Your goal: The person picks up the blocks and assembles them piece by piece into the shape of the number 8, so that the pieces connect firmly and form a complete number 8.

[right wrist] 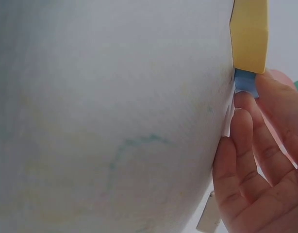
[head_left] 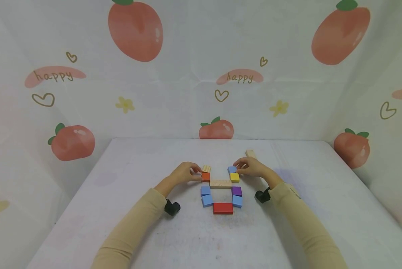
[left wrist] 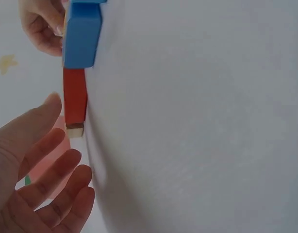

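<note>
In the head view my left hand [head_left: 186, 172] is at the left of a block outline, thumb and fingers apart beside an orange-red block [head_left: 206, 177] and a small plain-wood block [head_left: 206, 169]. The left wrist view shows its fingers relaxed with nothing between them, near the red side [left wrist: 75, 94] of that block. My right hand [head_left: 251, 166] pinches a blue block [head_left: 232, 170] at the far right end. In the right wrist view, thumb and fingertips meet at this blue block [right wrist: 246, 82], partly hidden behind a yellow block [right wrist: 251, 36].
A wooden plank [head_left: 220, 184] spans the outline's middle. Below it stand a purple block [head_left: 236, 191], several blue blocks [head_left: 207, 201] and a red block [head_left: 222, 208] at the near end. Another wooden block [head_left: 250, 153] lies behind my right hand. A printed cloth backdrop [head_left: 187, 104] rises at the table's far edge.
</note>
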`<state>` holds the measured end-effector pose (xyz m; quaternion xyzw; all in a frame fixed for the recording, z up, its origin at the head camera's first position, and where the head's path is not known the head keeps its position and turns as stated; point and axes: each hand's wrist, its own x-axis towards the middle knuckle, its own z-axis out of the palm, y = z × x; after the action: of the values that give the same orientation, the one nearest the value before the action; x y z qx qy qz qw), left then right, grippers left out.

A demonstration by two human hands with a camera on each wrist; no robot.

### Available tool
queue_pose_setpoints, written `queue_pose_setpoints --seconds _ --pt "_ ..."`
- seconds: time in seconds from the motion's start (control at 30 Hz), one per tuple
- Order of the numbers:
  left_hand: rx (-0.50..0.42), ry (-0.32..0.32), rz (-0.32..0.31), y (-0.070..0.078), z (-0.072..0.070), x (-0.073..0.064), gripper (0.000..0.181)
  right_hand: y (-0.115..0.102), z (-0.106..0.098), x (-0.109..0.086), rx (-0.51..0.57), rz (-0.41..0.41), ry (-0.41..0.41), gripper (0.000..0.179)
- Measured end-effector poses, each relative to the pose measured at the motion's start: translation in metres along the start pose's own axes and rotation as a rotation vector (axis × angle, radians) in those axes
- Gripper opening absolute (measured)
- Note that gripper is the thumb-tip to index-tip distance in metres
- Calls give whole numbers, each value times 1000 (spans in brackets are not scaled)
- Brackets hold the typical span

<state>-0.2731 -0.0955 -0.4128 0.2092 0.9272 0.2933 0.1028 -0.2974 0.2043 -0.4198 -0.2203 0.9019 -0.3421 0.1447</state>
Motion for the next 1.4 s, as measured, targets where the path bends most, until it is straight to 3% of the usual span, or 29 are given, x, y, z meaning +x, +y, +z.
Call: queue_pose_setpoints --seconds 0.27,0.53,0.83,1.4 --pt "43 48 -5 -1 -6 12 22 -1 0 0 1 1 5 29" --pt "69 -6 -46 -1 -1 25 28 -1 1 0 7 27 0 29" --pt "96 27 -17 0 2 25 26 -2 2 1 8 38 -3 29" --pt "97 36 -75 2 6 25 26 -2 2 1 2 38 -2 30"
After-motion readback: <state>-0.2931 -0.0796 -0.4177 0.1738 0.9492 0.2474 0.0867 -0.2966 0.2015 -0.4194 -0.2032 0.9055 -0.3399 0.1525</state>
